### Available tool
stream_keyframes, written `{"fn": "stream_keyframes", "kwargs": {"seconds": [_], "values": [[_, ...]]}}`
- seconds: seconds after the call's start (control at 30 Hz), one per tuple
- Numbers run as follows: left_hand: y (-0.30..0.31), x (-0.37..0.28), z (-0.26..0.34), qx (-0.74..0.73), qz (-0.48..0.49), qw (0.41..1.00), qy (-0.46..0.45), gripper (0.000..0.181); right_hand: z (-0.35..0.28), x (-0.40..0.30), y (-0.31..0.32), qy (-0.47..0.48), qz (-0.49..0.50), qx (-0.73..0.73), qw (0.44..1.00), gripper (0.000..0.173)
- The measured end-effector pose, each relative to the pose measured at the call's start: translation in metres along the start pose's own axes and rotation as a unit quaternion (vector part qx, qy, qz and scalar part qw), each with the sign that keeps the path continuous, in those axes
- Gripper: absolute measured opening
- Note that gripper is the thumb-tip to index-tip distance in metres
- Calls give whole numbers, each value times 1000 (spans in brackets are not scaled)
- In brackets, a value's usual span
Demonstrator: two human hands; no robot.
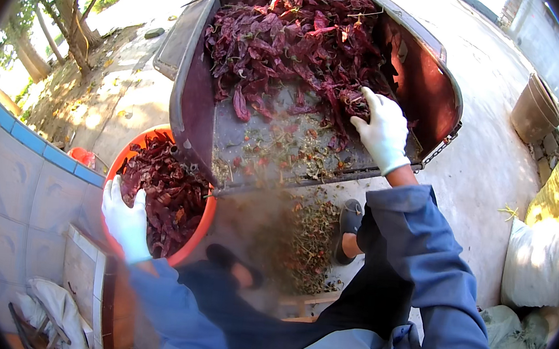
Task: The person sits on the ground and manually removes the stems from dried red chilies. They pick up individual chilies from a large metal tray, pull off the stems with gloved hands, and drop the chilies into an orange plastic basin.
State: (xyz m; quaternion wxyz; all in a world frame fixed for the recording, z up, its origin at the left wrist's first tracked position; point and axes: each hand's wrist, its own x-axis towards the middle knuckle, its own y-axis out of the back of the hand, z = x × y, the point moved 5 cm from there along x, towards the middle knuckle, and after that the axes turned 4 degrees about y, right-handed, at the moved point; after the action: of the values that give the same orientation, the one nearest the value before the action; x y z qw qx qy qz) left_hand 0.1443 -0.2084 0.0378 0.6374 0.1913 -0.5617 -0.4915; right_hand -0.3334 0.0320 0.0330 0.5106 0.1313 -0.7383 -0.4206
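My right hand (383, 129), in a white glove, is at the right edge of a heap of dried red chili peppers (293, 48). Its thumb and fingers curve around some of them; whether it grips any cannot be made out. The heap lies in the metal cargo bed (196, 63) of a cart, with seeds and stem bits (282, 146) scattered over the bare floor near me. On the left, my other gloved hand, the left (124, 217), has its fingers apart over the near left rim of an orange tub (207, 223). Darker dried peppers (165, 193) fill that tub.
Pepper debris (310, 244) covers the ground between my feet. A chain (437, 153) hangs at the bed's right corner. White sacks (541, 263) and a brown bucket (536, 109) stand to the right. A tiled wall (8, 176) with blue edging runs along the left.
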Motion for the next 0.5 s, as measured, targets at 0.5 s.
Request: {"fn": "stream_keyframes", "kwargs": {"seconds": [0.5], "values": [[13,-66,161,-307,34,920,-242,22,-68,14,-17,128,100,201,966,18]]}}
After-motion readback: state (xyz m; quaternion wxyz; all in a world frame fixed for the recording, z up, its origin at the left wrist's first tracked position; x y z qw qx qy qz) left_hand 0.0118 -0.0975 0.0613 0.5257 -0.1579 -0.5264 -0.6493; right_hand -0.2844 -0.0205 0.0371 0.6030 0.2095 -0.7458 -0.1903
